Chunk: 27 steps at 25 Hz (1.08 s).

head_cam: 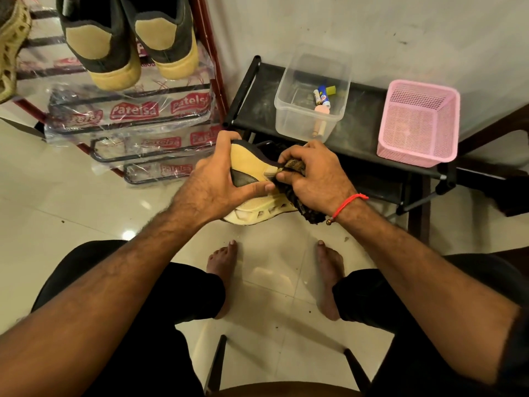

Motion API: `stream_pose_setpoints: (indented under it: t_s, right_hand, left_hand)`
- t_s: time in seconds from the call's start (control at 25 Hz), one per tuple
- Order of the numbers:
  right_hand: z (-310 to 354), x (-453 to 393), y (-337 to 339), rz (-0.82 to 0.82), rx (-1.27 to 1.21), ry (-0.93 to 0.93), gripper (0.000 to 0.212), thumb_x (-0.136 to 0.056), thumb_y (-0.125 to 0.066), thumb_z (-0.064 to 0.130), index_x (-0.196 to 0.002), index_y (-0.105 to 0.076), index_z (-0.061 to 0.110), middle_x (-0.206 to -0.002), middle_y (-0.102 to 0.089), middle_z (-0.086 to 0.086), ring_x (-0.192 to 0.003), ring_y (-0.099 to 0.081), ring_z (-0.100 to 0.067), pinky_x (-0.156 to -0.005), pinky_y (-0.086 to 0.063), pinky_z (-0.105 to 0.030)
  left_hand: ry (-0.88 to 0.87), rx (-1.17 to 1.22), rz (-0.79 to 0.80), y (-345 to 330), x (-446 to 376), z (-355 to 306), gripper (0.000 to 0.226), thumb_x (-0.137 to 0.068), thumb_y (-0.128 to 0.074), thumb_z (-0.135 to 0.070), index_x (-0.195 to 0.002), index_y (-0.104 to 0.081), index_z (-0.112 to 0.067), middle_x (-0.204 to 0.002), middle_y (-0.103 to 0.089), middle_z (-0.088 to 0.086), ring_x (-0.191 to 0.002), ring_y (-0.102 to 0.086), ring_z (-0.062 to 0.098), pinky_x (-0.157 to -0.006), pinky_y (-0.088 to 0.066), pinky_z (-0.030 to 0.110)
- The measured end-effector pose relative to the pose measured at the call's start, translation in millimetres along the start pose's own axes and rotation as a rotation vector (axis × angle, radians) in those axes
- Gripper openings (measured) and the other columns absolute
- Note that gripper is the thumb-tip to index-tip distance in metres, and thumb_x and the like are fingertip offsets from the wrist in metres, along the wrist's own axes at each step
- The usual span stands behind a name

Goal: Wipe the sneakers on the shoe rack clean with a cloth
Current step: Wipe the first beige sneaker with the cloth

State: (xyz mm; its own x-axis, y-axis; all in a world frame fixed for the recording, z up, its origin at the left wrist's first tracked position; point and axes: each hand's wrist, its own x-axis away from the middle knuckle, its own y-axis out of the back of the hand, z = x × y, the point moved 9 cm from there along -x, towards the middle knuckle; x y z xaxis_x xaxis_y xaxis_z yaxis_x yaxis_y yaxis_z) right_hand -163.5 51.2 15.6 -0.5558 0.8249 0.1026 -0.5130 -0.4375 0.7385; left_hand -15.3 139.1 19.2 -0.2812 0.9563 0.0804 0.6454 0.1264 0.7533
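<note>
Head view: rack point(213, 61) wrap point(131, 113) reads "Patelsa". Left hand point(211, 181) grips sneaker point(252, 167), fingers curled round it; right hand point(312, 174) fingers pinch cloth point(294, 193) against it.

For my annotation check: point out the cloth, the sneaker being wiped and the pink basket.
cloth point(307, 210): head view, dark hanging end.
sneaker point(249, 163): head view, yellow side panel.
pink basket point(415, 130): head view, front mesh wall.

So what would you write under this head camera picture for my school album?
A seated person's left hand holds a yellow sneaker while the right hand wipes it with a dark cloth.
</note>
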Motion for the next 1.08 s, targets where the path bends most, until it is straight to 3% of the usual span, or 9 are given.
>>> stream_pose_setpoints:
  t_s: [0.12,0.32,0.4,0.48,0.64,0.72,0.8,0.96,1.08]
  right_hand:
    - [0,-6,1,-0.025,-0.192,0.032,0.017,-0.089,-0.073,0.021,-0.105,-0.070,0.025,-0.108,-0.057,0.000,-0.103,-0.053,-0.011,-0.092,-0.042,-0.024]
    - [-54,-17,50,-0.431,-1.117,-0.196,0.019,-0.094,-0.065,0.010,-0.113,-0.065,0.007,-0.103,-0.069,-0.004,-0.099,-0.066,-0.018,-0.089,-0.059,-0.044]
    - [-50,-14,43,-0.426,-1.341,-0.202,0.037,-0.089,-0.071,0.010,-0.123,-0.058,0.004,-0.110,-0.066,-0.010,-0.103,-0.065,-0.024,-0.091,-0.058,-0.046]
    - [-21,-6,37,-0.364,-1.239,-0.030,0.050,-0.080,-0.077,0.009,-0.124,-0.053,0.010,-0.118,-0.063,-0.011,-0.111,-0.062,-0.024,-0.100,-0.053,-0.043]
    - [59,31,-3,-0.200,-0.301,0.540,0.056,-0.084,-0.077,0.019,-0.131,-0.049,0.013,-0.141,-0.038,-0.018,-0.135,-0.040,-0.025,-0.118,-0.034,-0.028]
    - [66,41,-11,-0.238,-0.032,0.712,0.046,-0.089,-0.070,0.024,-0.130,-0.048,0.020,-0.141,-0.038,-0.018,-0.135,-0.039,-0.029,-0.117,-0.033,-0.031]
    - [39,23,9,-0.390,0.063,0.639,0.037,-0.090,-0.067,0.023,-0.124,-0.052,0.020,-0.136,-0.044,-0.016,-0.127,-0.045,-0.029,-0.112,-0.037,-0.031]
    - [-24,-5,64,-0.601,-0.134,0.196,0.037,-0.085,-0.073,0.008,-0.119,-0.059,0.005,-0.126,-0.050,-0.022,-0.113,-0.044,-0.010,-0.104,-0.041,-0.029]
    - [42,27,28,-0.461,-0.315,0.352,0.045,-0.079,-0.075,-0.002,-0.120,-0.057,0.004,-0.124,-0.048,-0.019,-0.119,-0.046,-0.019,-0.106,-0.043,-0.031]
  left_hand:
    - [-0.017,0.104,-0.117,7,-1,-4,0.054,-0.082,-0.078,-0.046,-0.119,-0.046,-0.022,-0.090,-0.065,-0.015,-0.078,-0.066,-0.003,-0.060,-0.051,0.010]
    - [0.171,0.391,-0.238,24,-6,30,0.026,-0.091,-0.072,-0.035,-0.108,-0.059,-0.021,-0.097,-0.071,0.002,-0.087,-0.071,0.020,-0.076,-0.061,0.051]
    - [0.181,0.456,-0.205,21,-5,30,0.020,-0.091,-0.072,-0.032,-0.103,-0.059,-0.023,-0.098,-0.072,0.005,-0.087,-0.073,0.022,-0.075,-0.062,0.051]
    - [0.162,0.531,-0.182,17,-6,23,0.015,-0.091,-0.071,-0.029,-0.097,-0.058,-0.026,-0.095,-0.073,0.004,-0.084,-0.075,0.021,-0.069,-0.063,0.043]
    - [0.156,0.609,-0.191,17,-6,19,0.013,-0.094,-0.067,-0.019,-0.096,-0.057,-0.027,-0.095,-0.069,0.007,-0.085,-0.070,0.025,-0.065,-0.061,0.041]
    - [0.144,0.626,-0.219,24,-4,20,0.011,-0.095,-0.066,-0.017,-0.098,-0.058,-0.024,-0.096,-0.069,0.010,-0.087,-0.068,0.027,-0.068,-0.061,0.042]
    - [0.120,0.645,-0.258,33,-3,21,0.014,-0.094,-0.069,-0.022,-0.104,-0.060,-0.017,-0.099,-0.071,0.016,-0.087,-0.071,0.027,-0.072,-0.062,0.043]
    - [0.111,0.617,-0.289,38,-3,25,0.024,-0.093,-0.069,-0.028,-0.110,-0.060,-0.012,-0.101,-0.071,0.016,-0.091,-0.072,0.029,-0.075,-0.062,0.044]
    - [0.084,0.666,-0.211,24,-4,13,0.015,-0.092,-0.068,-0.025,-0.103,-0.059,-0.019,-0.092,-0.069,0.004,-0.084,-0.069,0.019,-0.068,-0.060,0.033]
